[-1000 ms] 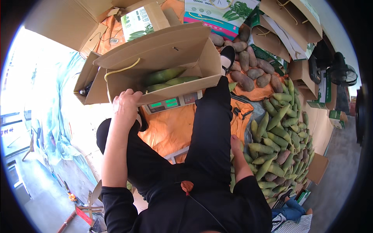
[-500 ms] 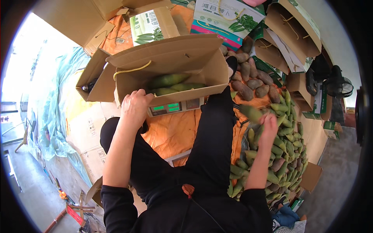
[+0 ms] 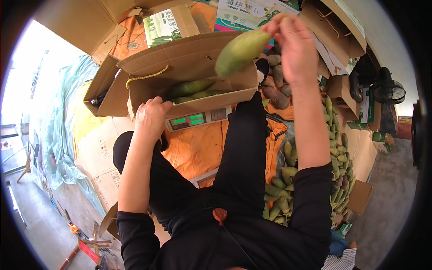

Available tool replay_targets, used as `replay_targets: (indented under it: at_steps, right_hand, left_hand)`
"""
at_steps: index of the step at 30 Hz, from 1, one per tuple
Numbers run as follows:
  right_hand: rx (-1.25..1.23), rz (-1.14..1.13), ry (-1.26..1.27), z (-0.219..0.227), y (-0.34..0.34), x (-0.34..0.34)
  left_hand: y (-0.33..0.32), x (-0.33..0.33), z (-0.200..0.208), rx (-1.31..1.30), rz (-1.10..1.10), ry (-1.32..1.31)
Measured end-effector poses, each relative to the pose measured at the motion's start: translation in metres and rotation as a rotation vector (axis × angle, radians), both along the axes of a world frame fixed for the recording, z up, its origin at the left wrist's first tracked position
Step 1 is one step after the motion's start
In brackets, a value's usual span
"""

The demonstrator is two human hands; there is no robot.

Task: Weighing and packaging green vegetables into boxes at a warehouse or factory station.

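Observation:
My right hand (image 3: 294, 47) is closed around the tip of a green radish (image 3: 240, 51), which hangs tilted above the right end of an open cardboard box (image 3: 189, 53). Inside that box lie several green radishes (image 3: 191, 88). At the box's near left edge, my left hand (image 3: 152, 114) curls its fingers over the rim and grips it. The box rests on a digital scale (image 3: 198, 119) with lit green displays. A yellow rope handle (image 3: 147, 76) is threaded through the box's far wall.
A large heap of green radishes (image 3: 339, 157) lies to the right, with brownish-red roots (image 3: 276, 95) beyond it. Printed cartons (image 3: 164, 26) stand at the back, and a black fan (image 3: 388, 86) at the far right. Orange cloth (image 3: 195, 150) covers the floor between my legs.
My right hand has carried the green radish up and leftward from beside the heap to over the box. My left hand keeps its place on the box rim.

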State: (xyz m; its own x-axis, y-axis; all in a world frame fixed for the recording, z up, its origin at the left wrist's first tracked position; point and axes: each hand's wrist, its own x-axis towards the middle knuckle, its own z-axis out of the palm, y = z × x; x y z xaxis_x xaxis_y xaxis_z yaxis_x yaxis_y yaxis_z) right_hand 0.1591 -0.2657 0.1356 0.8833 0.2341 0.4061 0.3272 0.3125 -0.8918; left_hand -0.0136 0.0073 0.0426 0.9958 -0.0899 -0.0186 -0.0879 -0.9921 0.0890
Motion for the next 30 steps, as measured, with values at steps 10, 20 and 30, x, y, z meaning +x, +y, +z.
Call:
replay_targets:
  at_steps: [10,20,30]
  right_hand:
    - [-0.676,0.176,0.040,-0.090,0.036,-0.025]
    - [-0.360,-0.132,0.076,-0.101,-0.054,-0.041]
    - [-1.068,-0.297,0.565,-0.320,-0.192,-0.184]
  left_hand:
    - [-0.001,0.001,0.002,-0.037,-0.012,0.016]
    - [-0.003,0.002,0.005,-0.064,-0.005,0.061]
    - [-0.001,-0.001,0.004,-0.116,0.041,0.045]
